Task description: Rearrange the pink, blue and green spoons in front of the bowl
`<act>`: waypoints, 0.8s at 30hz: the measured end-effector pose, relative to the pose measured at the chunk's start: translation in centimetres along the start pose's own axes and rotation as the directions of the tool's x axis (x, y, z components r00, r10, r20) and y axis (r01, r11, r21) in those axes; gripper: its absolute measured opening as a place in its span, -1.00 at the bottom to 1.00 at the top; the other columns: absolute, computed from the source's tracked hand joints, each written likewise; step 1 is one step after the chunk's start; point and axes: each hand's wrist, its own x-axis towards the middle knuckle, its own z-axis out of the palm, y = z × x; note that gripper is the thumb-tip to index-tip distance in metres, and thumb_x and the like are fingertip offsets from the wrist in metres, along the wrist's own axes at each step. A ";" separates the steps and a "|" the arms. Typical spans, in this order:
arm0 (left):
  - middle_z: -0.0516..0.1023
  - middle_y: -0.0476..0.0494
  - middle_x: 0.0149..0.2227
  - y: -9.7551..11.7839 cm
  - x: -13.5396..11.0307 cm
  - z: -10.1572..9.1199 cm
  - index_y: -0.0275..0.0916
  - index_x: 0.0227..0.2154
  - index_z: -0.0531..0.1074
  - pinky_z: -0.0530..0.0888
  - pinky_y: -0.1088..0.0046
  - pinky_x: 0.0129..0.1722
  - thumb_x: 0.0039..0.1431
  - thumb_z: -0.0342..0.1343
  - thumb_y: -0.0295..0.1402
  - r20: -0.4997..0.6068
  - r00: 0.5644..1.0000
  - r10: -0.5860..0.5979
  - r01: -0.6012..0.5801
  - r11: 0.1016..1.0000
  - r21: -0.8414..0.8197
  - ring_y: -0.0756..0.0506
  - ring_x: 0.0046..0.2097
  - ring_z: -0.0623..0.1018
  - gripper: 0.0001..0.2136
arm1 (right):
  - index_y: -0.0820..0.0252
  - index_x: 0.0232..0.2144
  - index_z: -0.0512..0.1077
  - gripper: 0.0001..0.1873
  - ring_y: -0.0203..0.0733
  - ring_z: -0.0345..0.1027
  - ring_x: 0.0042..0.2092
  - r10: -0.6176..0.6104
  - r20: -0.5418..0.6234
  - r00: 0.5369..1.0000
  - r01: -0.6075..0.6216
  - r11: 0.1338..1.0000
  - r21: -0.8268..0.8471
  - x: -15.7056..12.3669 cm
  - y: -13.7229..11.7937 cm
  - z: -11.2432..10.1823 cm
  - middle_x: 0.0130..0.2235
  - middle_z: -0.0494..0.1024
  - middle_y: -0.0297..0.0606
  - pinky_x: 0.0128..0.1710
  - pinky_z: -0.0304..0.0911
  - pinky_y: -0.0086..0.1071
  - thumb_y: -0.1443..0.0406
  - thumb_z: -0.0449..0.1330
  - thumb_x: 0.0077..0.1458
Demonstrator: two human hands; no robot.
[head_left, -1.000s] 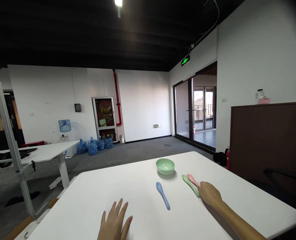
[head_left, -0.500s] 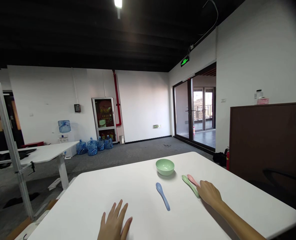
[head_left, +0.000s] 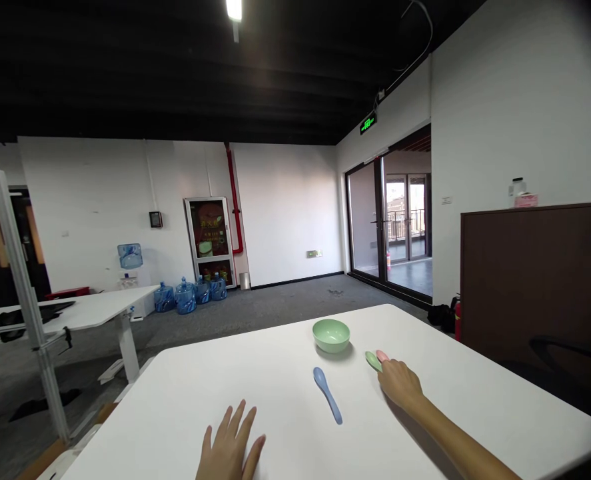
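Observation:
On the white table [head_left: 285, 400], my right hand [head_left: 400, 385] is closed, fingers curled down over the handle of a green spoon [head_left: 373, 361]. Just beside it lies a pink spoon [head_left: 382, 356], its handle also hidden under my hand. The fingertips are out of sight, so the exact grip does not show. My left hand [head_left: 229, 443] rests open near the front edge, fingers spread, holding nothing. Between the hands a blue spoon [head_left: 328, 395] lies at a slant. Behind the spoons stands a light green bowl [head_left: 331, 335], upright.
At the right rises a dark brown cabinet [head_left: 530, 280], beyond the table's edge. Several blue water bottles [head_left: 186, 297] stand on the floor at the far left. A second white table [head_left: 100, 303] is to the left, behind a metal post [head_left: 28, 300].
My right hand has shifted left and slightly up, from the pink spoon's handle to over both handles. The green spoon's lower end is now covered. My left hand stays in place.

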 end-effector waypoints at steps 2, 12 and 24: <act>0.30 -0.10 0.40 -0.2 0.0 0.1 0.04 0.30 0.29 0.36 -0.17 0.30 0.38 -0.17 -0.13 0.000 1.000 0.001 -0.001 1.000 0.006 -0.31 0.41 0.28 -0.52 | 0.20 0.15 0.40 -0.46 -0.04 0.50 -0.20 0.015 0.019 1.000 -0.015 1.000 0.020 0.1 -0.3 0.0 -0.24 0.63 -0.09 -0.35 0.02 -0.34 0.51 -0.05 0.17; 0.30 -0.09 0.40 -0.2 0.1 0.1 0.03 0.31 0.28 0.36 -0.15 0.30 0.38 -0.20 -0.13 0.001 1.000 0.015 -0.015 0.999 0.029 -0.30 0.41 0.28 -0.51 | 0.29 -0.40 0.53 -0.66 -0.06 0.49 -0.22 -0.067 0.021 0.998 0.065 0.993 0.098 -2.7 -4.2 -1.1 -0.26 0.60 0.01 -0.32 0.07 -0.33 0.40 -0.02 0.28; 0.32 -0.09 0.39 -0.8 0.2 0.7 0.07 0.30 0.29 0.37 -0.17 0.29 0.37 -0.16 -0.15 -0.018 1.000 0.001 0.000 1.000 0.029 -0.30 0.40 0.29 -0.53 | 0.33 -0.30 0.53 -0.69 -0.03 0.51 -0.20 -0.084 0.016 0.996 0.083 0.995 0.057 -3.2 -5.3 0.1 -0.24 0.60 0.00 -0.41 -0.03 -0.31 0.39 -0.02 0.29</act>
